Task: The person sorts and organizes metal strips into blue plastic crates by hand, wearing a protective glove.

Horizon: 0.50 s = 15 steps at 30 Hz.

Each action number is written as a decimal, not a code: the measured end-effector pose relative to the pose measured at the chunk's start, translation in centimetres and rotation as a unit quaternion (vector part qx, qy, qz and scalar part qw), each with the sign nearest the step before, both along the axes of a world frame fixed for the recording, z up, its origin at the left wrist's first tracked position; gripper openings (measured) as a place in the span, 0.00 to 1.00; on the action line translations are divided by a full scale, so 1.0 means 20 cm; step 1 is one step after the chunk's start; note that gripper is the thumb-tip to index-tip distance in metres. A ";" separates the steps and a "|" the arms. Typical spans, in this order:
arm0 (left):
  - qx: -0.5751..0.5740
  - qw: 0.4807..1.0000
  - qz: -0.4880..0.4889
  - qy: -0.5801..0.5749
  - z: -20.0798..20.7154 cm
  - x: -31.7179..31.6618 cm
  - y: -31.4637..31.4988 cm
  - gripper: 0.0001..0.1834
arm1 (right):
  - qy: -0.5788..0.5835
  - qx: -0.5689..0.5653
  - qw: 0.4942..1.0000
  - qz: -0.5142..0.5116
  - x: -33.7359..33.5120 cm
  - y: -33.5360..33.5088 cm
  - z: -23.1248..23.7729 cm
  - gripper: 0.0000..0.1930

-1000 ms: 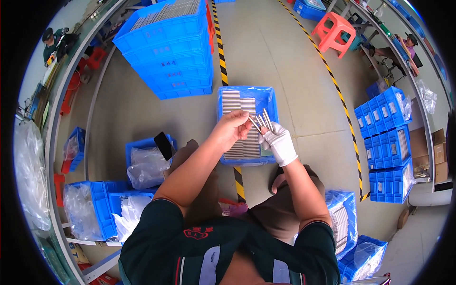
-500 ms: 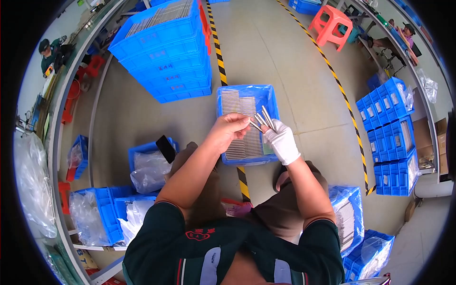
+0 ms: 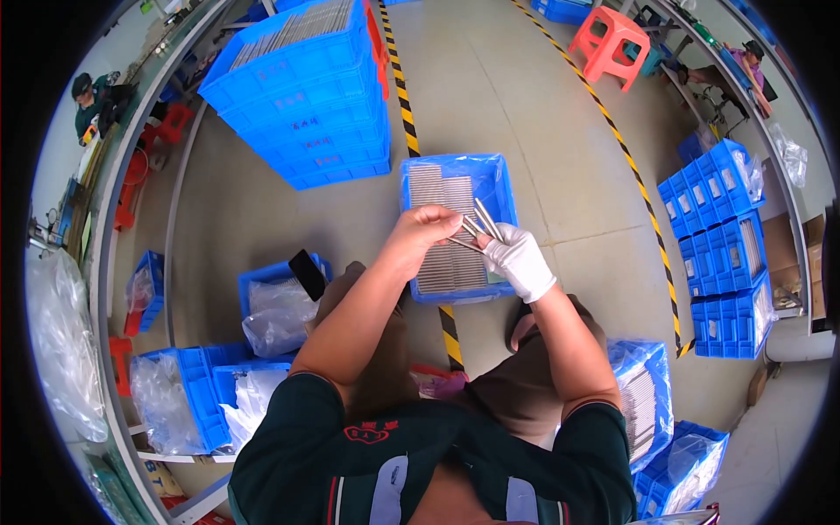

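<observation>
In my gloved right hand point(image 3: 520, 262) I grip several thin metal rods point(image 3: 486, 220), which fan out from the fingers. My bare left hand point(image 3: 425, 234) pinches the end of one rod from the left side of this bunch. Both hands hover above a blue bin point(image 3: 500, 175) lined with clear plastic. Inside the bin, many similar rods point(image 3: 442, 269) lie in two neat stacked columns, partly hidden by my left hand. Toward the bin's right side the liner shows.
A tall stack of blue crates point(image 3: 302, 114) stands at the far left. More crates point(image 3: 717, 254) are piled on the right, and a rod-filled bin point(image 3: 643, 394) sits by my right elbow. A phone point(image 3: 306, 275) rests on a bin at my left. A red stool point(image 3: 610, 44) stands far right.
The rods in my right hand have shifted, and one now slants lower across toward my left fingers. Both hands stay over the bin.
</observation>
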State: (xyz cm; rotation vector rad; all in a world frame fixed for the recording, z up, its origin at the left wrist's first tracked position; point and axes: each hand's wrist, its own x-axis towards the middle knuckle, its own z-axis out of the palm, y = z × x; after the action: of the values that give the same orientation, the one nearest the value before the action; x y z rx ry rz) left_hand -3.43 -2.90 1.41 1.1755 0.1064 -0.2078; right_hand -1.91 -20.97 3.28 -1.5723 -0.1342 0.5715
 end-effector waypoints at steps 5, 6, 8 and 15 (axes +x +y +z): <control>0.043 0.999 -0.013 -0.027 0.01 -0.02 0.00 0.10 | -0.014 -0.028 1.000 -0.005 -0.01 0.00 0.02 0.07; 0.051 0.998 -0.021 -0.019 0.01 -0.02 0.00 0.10 | -0.013 -0.027 1.000 -0.006 -0.01 0.00 0.00 0.07; 0.058 0.998 -0.030 -0.011 0.02 -0.02 0.00 0.10 | -0.037 -0.037 0.999 -0.005 -0.01 0.00 -0.02 0.08; 0.041 0.999 0.019 -0.011 0.04 -0.01 0.02 0.09 | -0.022 -0.046 0.999 0.013 -0.01 0.01 0.00 0.09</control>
State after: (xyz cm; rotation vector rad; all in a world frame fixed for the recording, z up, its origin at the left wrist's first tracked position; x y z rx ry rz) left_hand -3.66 -2.43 2.17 1.2564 0.1191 -0.1571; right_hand -2.13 -20.76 3.22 -1.6756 -0.1642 0.5696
